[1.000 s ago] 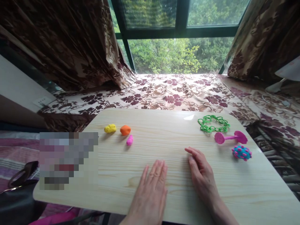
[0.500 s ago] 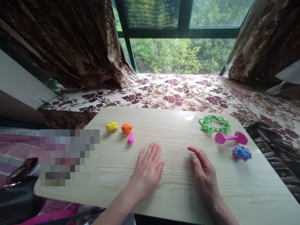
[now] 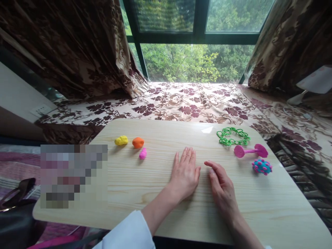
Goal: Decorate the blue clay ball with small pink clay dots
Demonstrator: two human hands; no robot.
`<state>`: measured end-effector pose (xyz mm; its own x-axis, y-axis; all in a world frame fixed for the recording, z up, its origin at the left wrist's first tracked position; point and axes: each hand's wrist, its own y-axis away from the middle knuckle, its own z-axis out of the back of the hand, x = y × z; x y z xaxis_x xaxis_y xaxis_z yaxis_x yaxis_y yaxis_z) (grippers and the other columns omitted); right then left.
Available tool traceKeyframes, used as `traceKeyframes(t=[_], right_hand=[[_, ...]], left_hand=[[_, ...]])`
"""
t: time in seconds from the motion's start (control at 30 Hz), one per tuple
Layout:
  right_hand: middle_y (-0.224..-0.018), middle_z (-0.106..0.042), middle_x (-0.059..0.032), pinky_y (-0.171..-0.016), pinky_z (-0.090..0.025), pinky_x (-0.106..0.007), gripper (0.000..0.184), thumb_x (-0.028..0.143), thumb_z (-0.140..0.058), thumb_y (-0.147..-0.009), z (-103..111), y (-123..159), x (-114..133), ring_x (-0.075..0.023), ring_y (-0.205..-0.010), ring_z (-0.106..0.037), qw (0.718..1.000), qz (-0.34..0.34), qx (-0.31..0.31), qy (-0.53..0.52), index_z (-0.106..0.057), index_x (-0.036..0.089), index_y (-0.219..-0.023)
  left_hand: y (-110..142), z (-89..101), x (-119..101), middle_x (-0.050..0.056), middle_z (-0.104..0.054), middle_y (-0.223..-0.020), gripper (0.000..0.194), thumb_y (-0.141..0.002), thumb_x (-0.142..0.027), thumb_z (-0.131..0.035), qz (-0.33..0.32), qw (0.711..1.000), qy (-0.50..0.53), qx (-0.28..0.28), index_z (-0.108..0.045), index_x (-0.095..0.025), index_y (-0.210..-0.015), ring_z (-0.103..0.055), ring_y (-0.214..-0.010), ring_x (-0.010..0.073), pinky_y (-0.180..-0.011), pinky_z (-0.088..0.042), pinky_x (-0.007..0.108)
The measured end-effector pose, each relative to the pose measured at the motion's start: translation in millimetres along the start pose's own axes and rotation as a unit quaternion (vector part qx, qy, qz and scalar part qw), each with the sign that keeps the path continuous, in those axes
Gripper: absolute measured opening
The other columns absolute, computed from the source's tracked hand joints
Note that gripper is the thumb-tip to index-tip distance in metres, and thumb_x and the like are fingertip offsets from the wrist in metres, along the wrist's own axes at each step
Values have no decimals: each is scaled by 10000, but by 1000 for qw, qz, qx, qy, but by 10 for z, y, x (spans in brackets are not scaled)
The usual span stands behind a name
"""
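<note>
My left hand lies palm down on the pale wooden table, its fingers stretched forward and the thumb out to the right. Whatever is under the palm, if anything, is hidden. Just to the right, my right hand rests on its outer edge with loosely bent fingers and the thumb near the index finger; nothing shows in it. Left of my hands sit a yellow clay lump, an orange clay lump and a small pink clay piece.
At the right are a green chain of clay rings, a magenta dumbbell-shaped clay piece and a blue clay roll with pink dots. A blurred-out patch covers the table's left edge. Beyond the table is a flower-patterned window seat.
My left hand has slid right across the table, closer to my right hand, and a white sleeve now shows. My right hand stays nearly in place. The view has shifted slightly.
</note>
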<state>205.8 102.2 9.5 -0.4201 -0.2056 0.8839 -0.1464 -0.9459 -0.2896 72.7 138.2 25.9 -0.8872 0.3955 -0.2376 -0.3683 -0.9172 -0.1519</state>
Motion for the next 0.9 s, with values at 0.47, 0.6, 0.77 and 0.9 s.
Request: traceKeyframes(t=[0.47,0.6,0.77,0.9], right_hand=[[-1125,-558,-39,-976,-340,-376,263,233,-391,-888,33,-35,20,-184,-1084,-477,1000,-8,4,-9,-554,232,-1095],[-1123,-566,-50,-980,-334,-408,269,258,-390,-884,11,-9,24,-201,-1083,-480,1000,-9,0,1,-560,226,-1091],[-1122,-567,-57,-977,-325,-428,268,267,-396,-883,-6,11,59,-212,-1081,-480,1000,-9,-2,9,-567,222,-1085],[-1123,-568,-58,-976,-326,-428,271,262,-390,-885,5,8,71,-214,-1083,-480,1000,-5,3,-4,-566,225,-1087]], left_hand=[[722,104,-74,32,-136,-1482,521,-903,-305,-254,-86,993,-56,51,-156,-164,-1395,-71,-1353,220,-1088,-154,459],[205,3,-101,81,-240,-1456,500,-908,-324,-222,-51,998,-36,4,-248,-131,-1369,-103,-1351,207,-1088,-144,462],[196,42,227,112,-251,-1448,499,-903,-288,-246,-4,999,-44,-14,-240,-105,-1368,-132,-1345,215,-1075,-171,471],[728,129,315,72,-190,-1468,511,-908,-272,-242,-5,998,-60,24,-155,-133,-1392,-116,-1349,196,-1083,-165,459]])
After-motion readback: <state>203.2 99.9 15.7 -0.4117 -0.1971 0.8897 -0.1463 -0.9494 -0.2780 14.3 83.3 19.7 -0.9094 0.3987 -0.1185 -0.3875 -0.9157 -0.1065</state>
